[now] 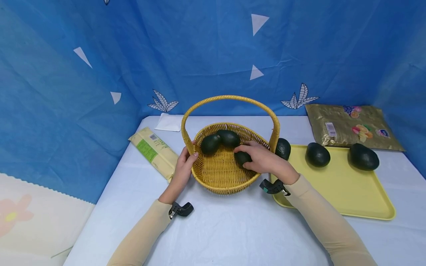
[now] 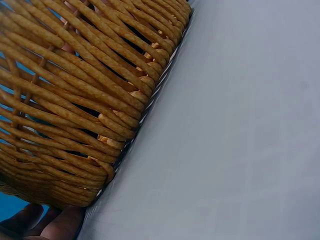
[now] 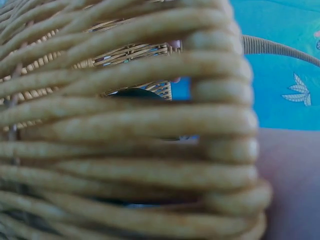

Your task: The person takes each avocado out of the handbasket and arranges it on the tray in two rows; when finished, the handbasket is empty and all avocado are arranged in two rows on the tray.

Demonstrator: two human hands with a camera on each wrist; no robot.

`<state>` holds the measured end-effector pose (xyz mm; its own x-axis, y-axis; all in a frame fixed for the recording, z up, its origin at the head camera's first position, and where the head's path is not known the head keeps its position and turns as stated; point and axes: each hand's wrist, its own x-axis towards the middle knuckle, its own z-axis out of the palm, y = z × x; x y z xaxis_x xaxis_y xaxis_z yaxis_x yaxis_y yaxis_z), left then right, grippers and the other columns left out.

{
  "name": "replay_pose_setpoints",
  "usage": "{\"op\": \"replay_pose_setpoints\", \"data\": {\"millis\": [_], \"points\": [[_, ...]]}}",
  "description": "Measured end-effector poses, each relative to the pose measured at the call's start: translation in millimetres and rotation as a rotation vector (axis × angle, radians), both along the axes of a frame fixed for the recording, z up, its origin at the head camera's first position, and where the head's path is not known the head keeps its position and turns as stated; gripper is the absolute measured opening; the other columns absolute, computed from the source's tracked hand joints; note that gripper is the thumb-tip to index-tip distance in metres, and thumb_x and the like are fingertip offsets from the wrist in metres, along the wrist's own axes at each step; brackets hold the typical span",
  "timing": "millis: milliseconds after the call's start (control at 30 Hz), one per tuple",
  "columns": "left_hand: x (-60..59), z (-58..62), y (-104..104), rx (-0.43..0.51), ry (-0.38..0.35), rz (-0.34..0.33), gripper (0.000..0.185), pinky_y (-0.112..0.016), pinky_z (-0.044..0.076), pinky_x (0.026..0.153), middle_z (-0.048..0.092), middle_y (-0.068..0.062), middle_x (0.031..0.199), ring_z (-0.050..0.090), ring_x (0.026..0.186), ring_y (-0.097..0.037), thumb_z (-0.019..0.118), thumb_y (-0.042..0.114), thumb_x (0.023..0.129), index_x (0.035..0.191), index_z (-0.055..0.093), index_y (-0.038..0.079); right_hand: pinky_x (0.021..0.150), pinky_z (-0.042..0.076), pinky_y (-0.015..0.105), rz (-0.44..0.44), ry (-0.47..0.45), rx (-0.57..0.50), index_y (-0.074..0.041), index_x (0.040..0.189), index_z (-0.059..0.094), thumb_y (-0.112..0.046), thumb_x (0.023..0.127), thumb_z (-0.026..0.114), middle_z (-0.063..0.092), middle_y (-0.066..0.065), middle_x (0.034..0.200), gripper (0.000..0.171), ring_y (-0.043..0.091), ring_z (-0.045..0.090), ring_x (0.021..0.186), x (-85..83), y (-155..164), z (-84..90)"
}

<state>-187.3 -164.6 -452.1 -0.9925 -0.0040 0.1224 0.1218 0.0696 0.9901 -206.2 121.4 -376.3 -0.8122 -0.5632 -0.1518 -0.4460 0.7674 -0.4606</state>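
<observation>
A yellow wicker basket (image 1: 216, 173) with a tall arched handle stands mid-table. My left hand (image 1: 183, 164) grips its left rim by the foot of the handle, thumb on the rim. In the left wrist view, fingertips (image 2: 62, 222) touch the woven side. Inside the basket, my right hand (image 1: 257, 156) holds a dark green avocado (image 1: 242, 158) at the right. Two more avocados, one at the left (image 1: 210, 144) and one at the back (image 1: 229, 138), lie against each other. Basket weave (image 3: 130, 120) covers most of the right wrist view and hides the fingers.
Right of the basket lies a yellow tray (image 1: 336, 192) with three avocados (image 1: 317, 154) along its far side. A gold fruit-print bag (image 1: 352, 125) lies behind it. To the left are a pale green-labelled packet (image 1: 155, 152) and a white packet (image 1: 169, 122). Blue cloth hangs behind.
</observation>
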Motion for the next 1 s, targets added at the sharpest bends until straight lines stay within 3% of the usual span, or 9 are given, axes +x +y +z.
{"op": "replay_pose_setpoints", "data": {"millis": [300, 733, 1000], "points": [[-0.5, 1.6, 0.7, -0.012, -0.011, 0.013, 0.052, -0.037, 0.035, 0.116, 0.047, -0.011, 0.157, 0.044, 0.143, -0.023, 0.052, 0.016, 0.103, 0.154, 0.044, 0.014, 0.108, 0.044, 0.058, -0.008, 0.008, -0.007, -0.016, 0.144, 0.057, -0.016, 0.095, 0.071, 0.046, 0.025, 0.152, 0.051, 0.045, 0.042, 0.142, 0.2, 0.3, 0.1], [0.5, 0.8, 1.1, -0.001, -0.006, -0.004, 0.052, -0.047, 0.03, 0.122, 0.043, -0.011, 0.159, 0.041, 0.147, -0.026, 0.05, 0.015, 0.104, 0.155, 0.041, 0.013, 0.105, 0.048, 0.055, -0.016, 0.039, -0.009, -0.015, 0.142, 0.059, -0.016, 0.094, 0.072, 0.051, 0.024, 0.147, 0.049, 0.042, 0.049, 0.136, 1.6, 1.2, -2.7], [0.4, 0.4, 0.7, -0.014, -0.006, 0.001, 0.052, -0.024, 0.037, 0.11, 0.046, -0.01, 0.158, 0.043, 0.145, -0.024, 0.051, 0.016, 0.104, 0.155, 0.042, 0.014, 0.097, 0.051, 0.052, 0.001, 0.057, -0.135, -0.017, 0.143, 0.058, -0.017, 0.095, 0.071, 0.051, 0.021, 0.146, 0.05, 0.038, 0.054, 0.128, 1.6, 7.6, -3.4]]}}
